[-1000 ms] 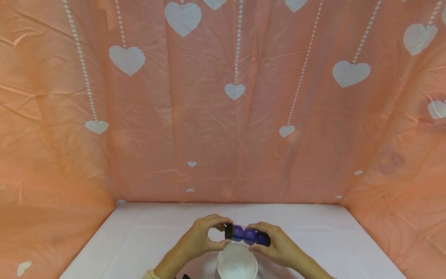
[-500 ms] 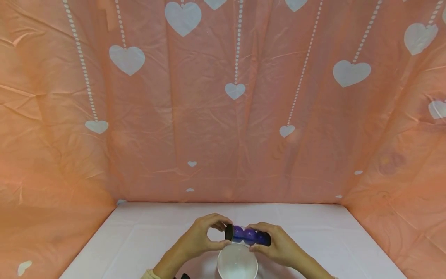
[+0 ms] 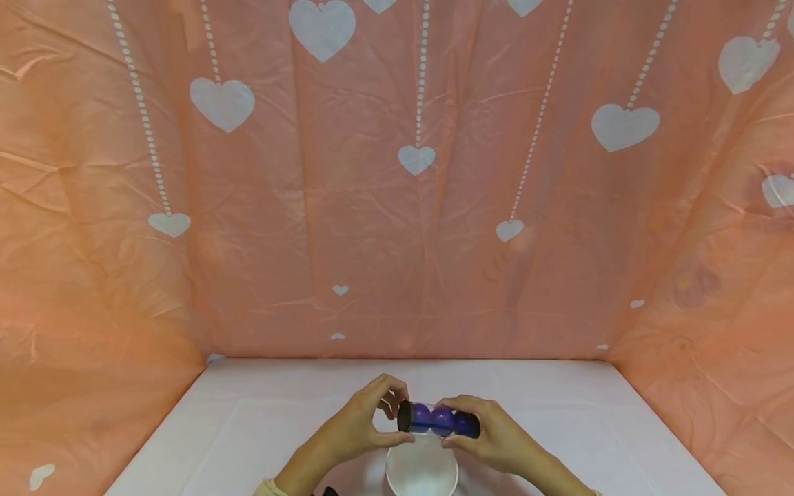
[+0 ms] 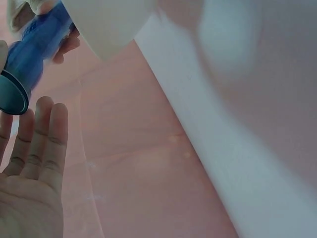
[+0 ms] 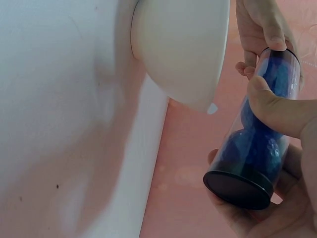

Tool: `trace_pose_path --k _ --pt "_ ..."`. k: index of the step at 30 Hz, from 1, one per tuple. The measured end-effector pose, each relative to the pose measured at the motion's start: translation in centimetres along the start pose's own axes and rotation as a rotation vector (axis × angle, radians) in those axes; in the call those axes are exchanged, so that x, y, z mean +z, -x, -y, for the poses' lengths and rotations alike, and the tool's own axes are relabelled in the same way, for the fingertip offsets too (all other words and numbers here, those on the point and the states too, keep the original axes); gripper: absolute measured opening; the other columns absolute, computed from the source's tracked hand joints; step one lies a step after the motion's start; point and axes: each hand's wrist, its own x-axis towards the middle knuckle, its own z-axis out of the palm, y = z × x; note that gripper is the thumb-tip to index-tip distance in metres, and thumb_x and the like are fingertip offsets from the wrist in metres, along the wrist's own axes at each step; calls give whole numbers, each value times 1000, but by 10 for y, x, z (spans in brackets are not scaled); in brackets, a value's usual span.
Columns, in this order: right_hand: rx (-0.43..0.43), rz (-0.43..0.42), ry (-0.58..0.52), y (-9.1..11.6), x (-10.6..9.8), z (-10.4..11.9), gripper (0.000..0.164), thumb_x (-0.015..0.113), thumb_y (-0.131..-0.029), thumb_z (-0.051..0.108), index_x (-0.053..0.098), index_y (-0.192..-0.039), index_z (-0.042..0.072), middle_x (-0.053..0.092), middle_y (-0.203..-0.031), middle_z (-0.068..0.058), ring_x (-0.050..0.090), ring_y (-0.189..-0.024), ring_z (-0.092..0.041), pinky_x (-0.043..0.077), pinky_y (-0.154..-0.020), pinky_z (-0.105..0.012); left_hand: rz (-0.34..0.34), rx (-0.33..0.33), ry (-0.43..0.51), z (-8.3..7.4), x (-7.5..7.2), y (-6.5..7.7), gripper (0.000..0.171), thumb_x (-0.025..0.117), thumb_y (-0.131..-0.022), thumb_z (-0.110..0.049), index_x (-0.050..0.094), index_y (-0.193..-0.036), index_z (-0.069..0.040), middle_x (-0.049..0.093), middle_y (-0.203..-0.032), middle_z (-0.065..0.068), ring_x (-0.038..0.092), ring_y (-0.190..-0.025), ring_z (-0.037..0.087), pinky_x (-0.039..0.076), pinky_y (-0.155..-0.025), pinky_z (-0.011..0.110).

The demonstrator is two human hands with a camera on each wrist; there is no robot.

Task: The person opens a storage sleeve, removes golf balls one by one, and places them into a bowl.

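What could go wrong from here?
Spill: if the dark end at the left hand pops off the clear tube, the purple balls might miss the white bowl.
Slip: only the right hand wraps the tube, so a hard pull could slide it loose.
Bump: both hands are near the bowl and could knock it.
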Motion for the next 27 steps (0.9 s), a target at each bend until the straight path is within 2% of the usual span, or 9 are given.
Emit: trace_pose_path --k 11,16,22,27 --pt "4 7 -2 -1 0 2 44 86 -93 30 72 -132 13 77 -116 -2 67 -98 -5 61 -85 -28 -4 -18 82 2 5 0 52 92 -86 -10 51 -117 -12 59 -109 1 64 -97 7 63 -80 29" --pt "15 16 -2 -1 0 3 45 86 -93 32 72 -132 14 77 -117 -3 68 -100 -6 61 -87 -29 -2 -30 106 2 4 0 52 92 -87 -11 49 -117 -12 59 -106 2 64 -97 7 63 -81 29" --pt "27 33 -13 0 0 3 45 85 -94 34 72 -132 16 77 -118 -2 68 -101 -6 61 -88 -28 31 -40 110 4 5 1 55 92 -87 -13 46 -116 -15 56 -107 -2 63 -98 6 62 -84 28" --pt "28 36 -22 0 1 4 44 86 -93 32 72 -132 16 77 -119 -3 68 -101 -5 61 -88 -28 41 -73 115 4 5 2 54 92 -87 -16 46 -115 -17 56 -106 -5 63 -97 6 62 -86 28"
